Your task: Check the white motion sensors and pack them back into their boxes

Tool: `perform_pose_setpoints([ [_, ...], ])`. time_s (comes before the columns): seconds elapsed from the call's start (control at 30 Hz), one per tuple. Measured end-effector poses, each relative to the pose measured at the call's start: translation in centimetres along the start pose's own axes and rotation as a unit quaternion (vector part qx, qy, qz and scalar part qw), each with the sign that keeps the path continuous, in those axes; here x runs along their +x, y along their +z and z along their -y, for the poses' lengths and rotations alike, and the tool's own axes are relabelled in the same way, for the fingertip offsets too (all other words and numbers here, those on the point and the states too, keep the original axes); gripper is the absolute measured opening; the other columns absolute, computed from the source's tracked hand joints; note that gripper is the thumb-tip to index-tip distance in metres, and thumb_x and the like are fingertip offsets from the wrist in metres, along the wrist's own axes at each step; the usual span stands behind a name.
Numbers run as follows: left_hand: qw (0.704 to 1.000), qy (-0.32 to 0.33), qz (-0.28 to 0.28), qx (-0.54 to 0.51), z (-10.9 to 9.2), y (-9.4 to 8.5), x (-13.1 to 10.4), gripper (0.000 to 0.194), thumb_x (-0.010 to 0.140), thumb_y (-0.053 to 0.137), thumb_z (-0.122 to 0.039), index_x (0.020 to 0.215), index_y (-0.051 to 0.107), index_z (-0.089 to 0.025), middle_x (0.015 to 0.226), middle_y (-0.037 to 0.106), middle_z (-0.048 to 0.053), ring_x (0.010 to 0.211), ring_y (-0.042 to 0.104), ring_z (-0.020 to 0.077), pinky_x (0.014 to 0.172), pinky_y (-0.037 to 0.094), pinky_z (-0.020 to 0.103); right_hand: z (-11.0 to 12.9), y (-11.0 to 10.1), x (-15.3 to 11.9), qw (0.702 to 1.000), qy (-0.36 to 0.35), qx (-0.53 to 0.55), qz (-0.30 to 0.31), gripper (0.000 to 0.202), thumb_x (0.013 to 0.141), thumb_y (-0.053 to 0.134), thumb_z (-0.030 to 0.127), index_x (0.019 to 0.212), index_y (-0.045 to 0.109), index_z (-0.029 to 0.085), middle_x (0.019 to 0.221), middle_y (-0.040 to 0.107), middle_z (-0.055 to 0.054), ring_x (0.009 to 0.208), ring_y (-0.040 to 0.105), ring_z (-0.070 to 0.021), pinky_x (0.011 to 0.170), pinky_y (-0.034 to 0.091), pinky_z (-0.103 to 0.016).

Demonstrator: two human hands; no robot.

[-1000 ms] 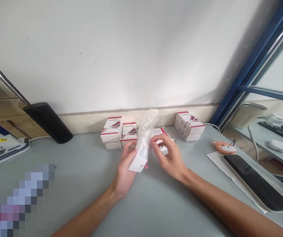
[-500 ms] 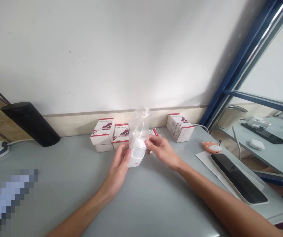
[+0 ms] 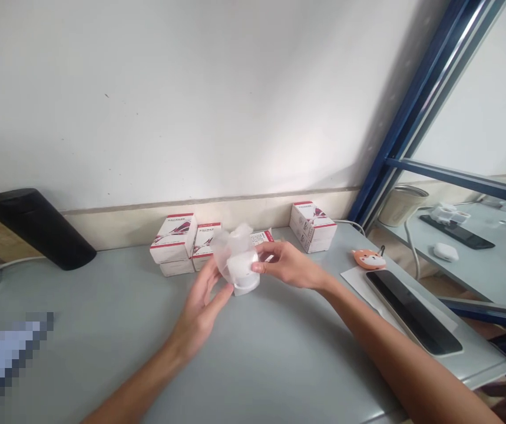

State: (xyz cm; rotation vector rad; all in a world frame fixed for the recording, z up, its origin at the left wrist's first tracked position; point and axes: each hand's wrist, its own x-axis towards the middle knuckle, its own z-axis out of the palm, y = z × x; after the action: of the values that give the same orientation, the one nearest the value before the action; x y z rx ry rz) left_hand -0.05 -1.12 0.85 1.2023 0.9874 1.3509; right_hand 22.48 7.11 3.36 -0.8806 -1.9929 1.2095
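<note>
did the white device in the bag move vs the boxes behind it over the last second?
Yes. The white device has tipped from a long slant to nearly end-on and now sits higher, overlapping the red-and-white boxes, with both hands at it.

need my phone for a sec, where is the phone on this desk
In the head view the phone lies face up at the desk's right edge, on a white sheet, just behind the orange fox charm.
</note>
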Motion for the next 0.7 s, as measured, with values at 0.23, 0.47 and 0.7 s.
perform_pose_setpoints([
  [0.23,0.969,-0.034,0.042,0.241,1.6,-1.3,1.1,0.053,0.100,0.061,-0.057,0.145,0.061,-0.027,0.146,0.067,0.008,0.134,0.062,0.0311,0.113,0.049,0.041,-0.3,-0.3,-0.2,0.990,0.002,-0.086,0.111,0.033,0.091,0.076,0.047,0.115,0.077,0.024,0.107,0.073,-0.004,0.089,0.057,-0.0192,0.078,0.045,-0.031],
  [0.47,0.935,0.005,0.089,0.343,1.4,-1.4,0.7,0.046,0.098,0.064,-0.054,0.137,0.064,-0.028,0.138,0.070,0.009,0.131,0.062,0.0329,0.112,0.048,0.046,0.2,-0.5,-0.4,0.992,0.058,-0.095,0.063,0.042,0.082,0.084,0.054,0.103,0.070,0.020,0.090,0.062,0.000,0.080,0.050,-0.0161,0.070,0.040,-0.028],
  [0.7,0.967,0.024,0.057,0.246,0.6,-0.8,-0.2,0.072,0.095,0.072,-0.049,0.159,0.042,-0.034,0.164,0.051,0.007,0.146,0.053,0.0305,0.116,0.048,0.039,-0.5,0.4,-0.5,0.991,0.034,-0.058,0.117,0.051,0.081,0.086,0.043,0.125,0.069,0.025,0.107,0.071,-0.002,0.089,0.058,-0.0190,0.077,0.046,-0.030],
])
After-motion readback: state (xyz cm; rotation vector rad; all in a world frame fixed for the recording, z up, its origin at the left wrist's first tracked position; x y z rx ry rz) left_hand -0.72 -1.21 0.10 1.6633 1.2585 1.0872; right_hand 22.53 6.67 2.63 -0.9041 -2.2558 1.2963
